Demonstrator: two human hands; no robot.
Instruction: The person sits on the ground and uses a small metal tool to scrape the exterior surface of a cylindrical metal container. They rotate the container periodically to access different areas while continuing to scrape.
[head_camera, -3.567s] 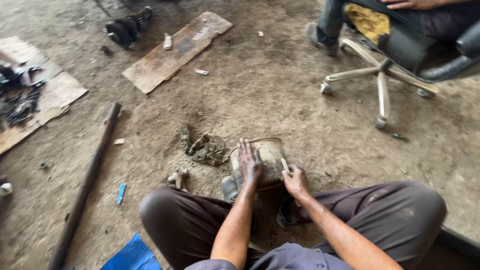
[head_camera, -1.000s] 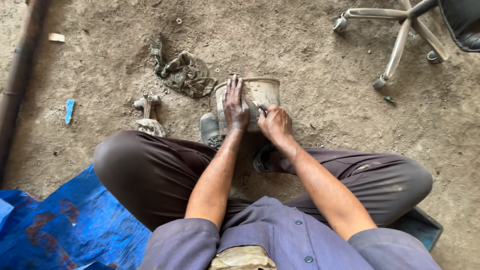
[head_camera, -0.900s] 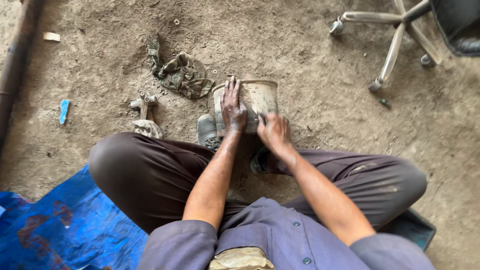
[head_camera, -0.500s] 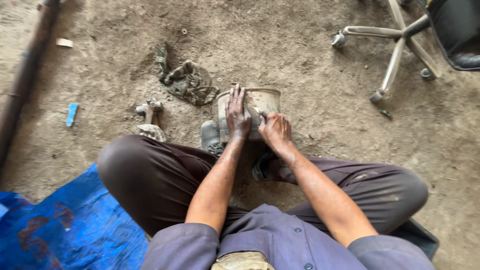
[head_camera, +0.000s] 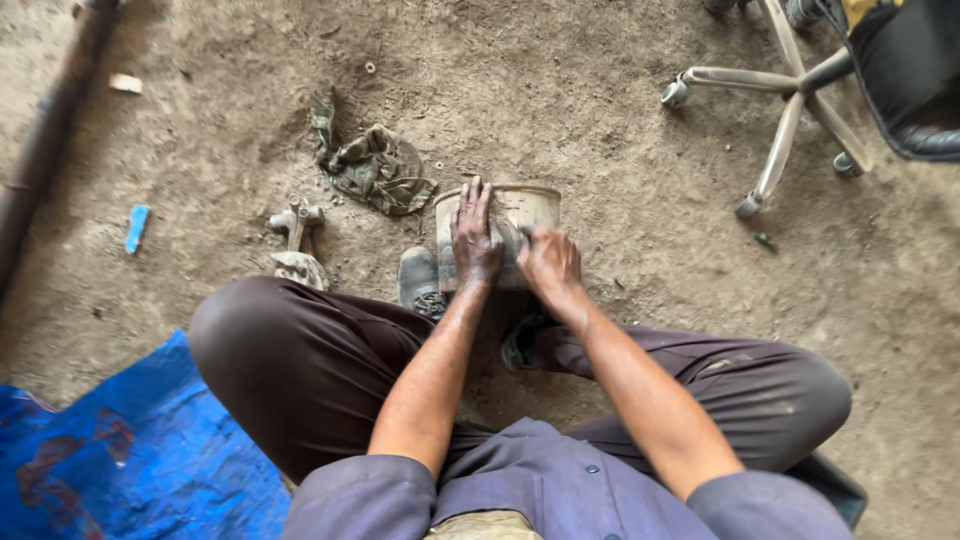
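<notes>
A dirty grey metal cylinder (head_camera: 520, 215) lies on the dirt floor between my feet. My left hand (head_camera: 475, 235) rests flat on top of it, fingers spread, pressing it down. My right hand (head_camera: 547, 262) is closed at the cylinder's near right side, its fingers pinched on something small and thin that I cannot make out. My knees in dark trousers frame the part on both sides, and my shoes sit just below it.
A crumpled dirty rag (head_camera: 375, 170) lies to the upper left. A small metal fitting (head_camera: 297, 225) sits left of my knee. A blue tarp (head_camera: 130, 460) covers the lower left. An office chair base (head_camera: 780, 110) stands at upper right. A long dark pipe (head_camera: 50, 140) runs along the left.
The camera has drifted slightly. Both hands stay on the cylinder in the same places; the right hand shifts only a little at its side.
</notes>
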